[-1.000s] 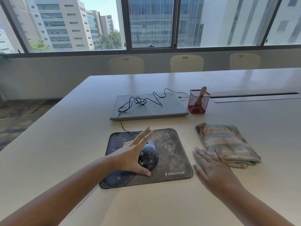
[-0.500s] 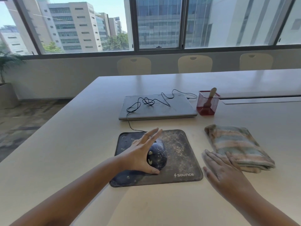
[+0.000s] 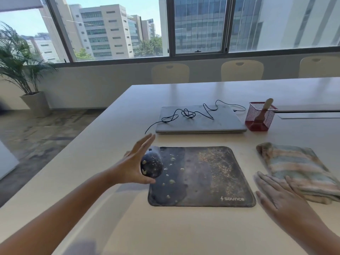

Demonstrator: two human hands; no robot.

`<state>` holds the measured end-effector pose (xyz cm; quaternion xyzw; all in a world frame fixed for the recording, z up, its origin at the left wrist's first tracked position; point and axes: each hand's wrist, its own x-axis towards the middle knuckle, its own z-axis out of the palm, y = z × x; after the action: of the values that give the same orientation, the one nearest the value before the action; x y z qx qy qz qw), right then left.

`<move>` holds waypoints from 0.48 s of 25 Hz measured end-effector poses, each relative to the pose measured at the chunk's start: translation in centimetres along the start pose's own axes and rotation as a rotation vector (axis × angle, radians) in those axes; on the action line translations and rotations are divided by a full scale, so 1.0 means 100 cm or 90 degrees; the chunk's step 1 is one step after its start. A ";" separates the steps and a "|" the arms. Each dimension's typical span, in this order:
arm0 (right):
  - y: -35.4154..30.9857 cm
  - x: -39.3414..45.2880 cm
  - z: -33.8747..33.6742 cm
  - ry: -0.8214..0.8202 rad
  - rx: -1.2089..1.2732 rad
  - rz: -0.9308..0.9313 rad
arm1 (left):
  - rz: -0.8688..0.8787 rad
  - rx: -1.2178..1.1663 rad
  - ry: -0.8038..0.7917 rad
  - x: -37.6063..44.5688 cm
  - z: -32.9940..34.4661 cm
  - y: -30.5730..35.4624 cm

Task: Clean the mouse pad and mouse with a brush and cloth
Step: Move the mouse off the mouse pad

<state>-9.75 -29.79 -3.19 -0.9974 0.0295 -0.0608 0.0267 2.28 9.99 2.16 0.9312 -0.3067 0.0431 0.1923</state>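
Okay, I'm lifting the mouse (image 3: 152, 166) with my left hand (image 3: 132, 167), thumb and fingers round it, at the mouse pad's (image 3: 200, 176) 9 o'clock edge; my right hand (image 3: 279, 199) is lying flat, holding nothing. I'm risking the cable (image 3: 185, 114) snagging and crumbs (image 3: 170, 170) scattering. Counting: one mouse, one pad, one cloth (image 3: 298, 169), one brush (image 3: 264, 111) at 1 o'clock.

There is one view only, from a wide-angle camera worn on the person's head. It looks forward and down across the desk (image 3: 184, 227), toward the windows (image 3: 200, 24) on the far wall. The near desk edge falls below the frame; both forearms enter from the bottom corners. The mouse pad (image 3: 200, 177) sits near and central, close to the lens, while the chairs (image 3: 242, 70) stand far behind. Straight lines bow toward the edges. A potted plant (image 3: 22, 70) fills the far left.
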 end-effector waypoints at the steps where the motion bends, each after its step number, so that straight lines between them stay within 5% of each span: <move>1: 0.000 0.000 0.000 -0.002 -0.003 0.001 | -0.009 0.001 0.001 -0.005 -0.003 -0.008; 12: -0.002 0.001 -0.002 -0.026 -0.004 0.020 | -0.055 -0.061 0.018 -0.031 0.003 -0.065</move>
<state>-9.64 -29.65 -2.98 -0.9979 0.0451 -0.0396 0.0251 3.55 16.36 -0.90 0.9326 -0.2651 0.0333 0.2428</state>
